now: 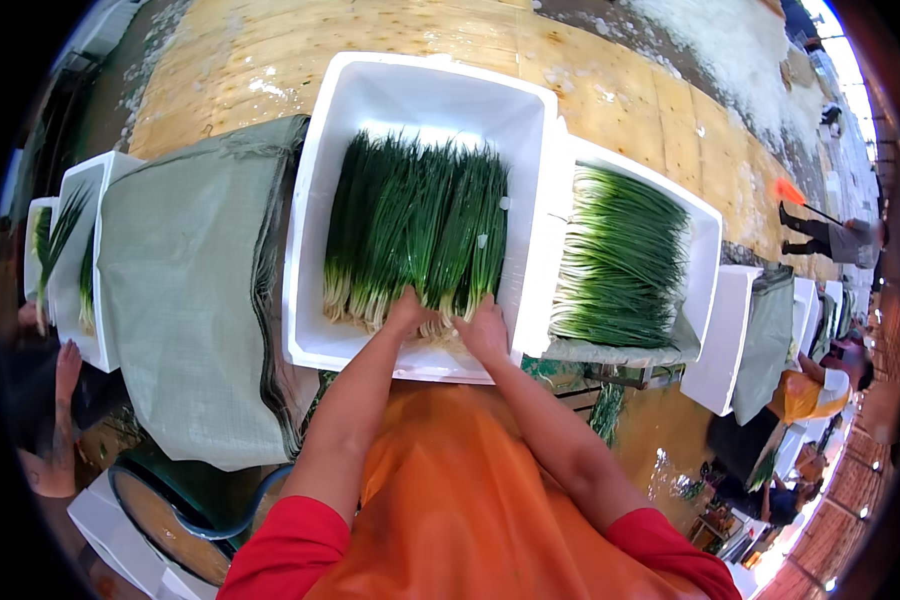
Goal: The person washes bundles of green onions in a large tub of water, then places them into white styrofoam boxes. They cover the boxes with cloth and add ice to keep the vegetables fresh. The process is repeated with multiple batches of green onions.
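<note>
Both hands are down in the white foam box, at the root end of the scallions. Left hand and right hand sit side by side, nearly touching, palms down on the white bulbs. Fingers look curled into the bunch, but the fingertips are buried, so I can't tell if either hand has actually closed on stalks or is only pressing.

The scallions lie flat in a tight row, roots toward the hands, green tips pointing away from the grip toward the far wall. Roughly half the box floor beyond the tips is bare.

Handling, my read:
- One stalk is light; a full bunch has some heft and probably carries water.
- Bulb end is firm and is the place to hold. Leaves beyond the grip are soft, hollow, and would kink or bruise if squeezed.
- Likely wet, so slick; loose stalks would slide out of a weak grip.
- Lifted from the roots only, the green end would droop. Better to support further out from the grip too.

To the right of the grip, a second foam box holds more scallions. To the left, a grey-green woven sack covers another box. An orange apron is below the hands.
</note>
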{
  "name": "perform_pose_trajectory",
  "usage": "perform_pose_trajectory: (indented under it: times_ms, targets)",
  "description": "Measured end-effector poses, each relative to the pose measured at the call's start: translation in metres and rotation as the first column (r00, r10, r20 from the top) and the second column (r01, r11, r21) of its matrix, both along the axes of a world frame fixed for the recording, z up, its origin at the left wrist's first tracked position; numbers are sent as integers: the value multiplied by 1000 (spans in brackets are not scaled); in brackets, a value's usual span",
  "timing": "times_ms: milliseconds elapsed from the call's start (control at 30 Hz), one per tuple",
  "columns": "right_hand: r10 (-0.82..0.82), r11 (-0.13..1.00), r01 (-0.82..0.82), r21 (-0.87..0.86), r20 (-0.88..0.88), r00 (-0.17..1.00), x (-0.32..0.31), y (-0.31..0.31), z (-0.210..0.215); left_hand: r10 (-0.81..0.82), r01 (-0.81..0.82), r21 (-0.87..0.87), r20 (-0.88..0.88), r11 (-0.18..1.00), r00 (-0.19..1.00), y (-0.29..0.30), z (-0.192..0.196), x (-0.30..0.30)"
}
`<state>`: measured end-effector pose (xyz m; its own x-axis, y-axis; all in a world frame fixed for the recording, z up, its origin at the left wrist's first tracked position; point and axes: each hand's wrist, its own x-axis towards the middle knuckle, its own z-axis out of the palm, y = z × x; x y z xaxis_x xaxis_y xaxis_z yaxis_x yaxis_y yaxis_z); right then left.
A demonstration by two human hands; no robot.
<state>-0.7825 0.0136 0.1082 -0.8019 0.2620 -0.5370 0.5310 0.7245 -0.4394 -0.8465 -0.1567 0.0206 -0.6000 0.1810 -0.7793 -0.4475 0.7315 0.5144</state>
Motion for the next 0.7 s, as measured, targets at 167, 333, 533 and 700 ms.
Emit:
perform_pose_trajectory:
  times_ms: [167, 333, 533, 700]
  targets:
    - [-120, 993, 118, -23, -153, 981, 2, 0, -11, 158, -191, 164, 194, 968, 968, -15, 38, -7]
    - [-635, 397, 561, -727, 224, 740, 12, 32, 56, 384, -497, 289, 369, 818, 846, -45, 82, -21]
    - [-478, -142, 515, -846, 514, 712, 8, -2, 49, 410, -788, 400, 691, 468, 595, -29, 75, 9]
    - [-86, 982, 53, -179, -182, 979, 3, -19, 20, 347, -710, 373, 678, 598, 648, -20, 38, 18]
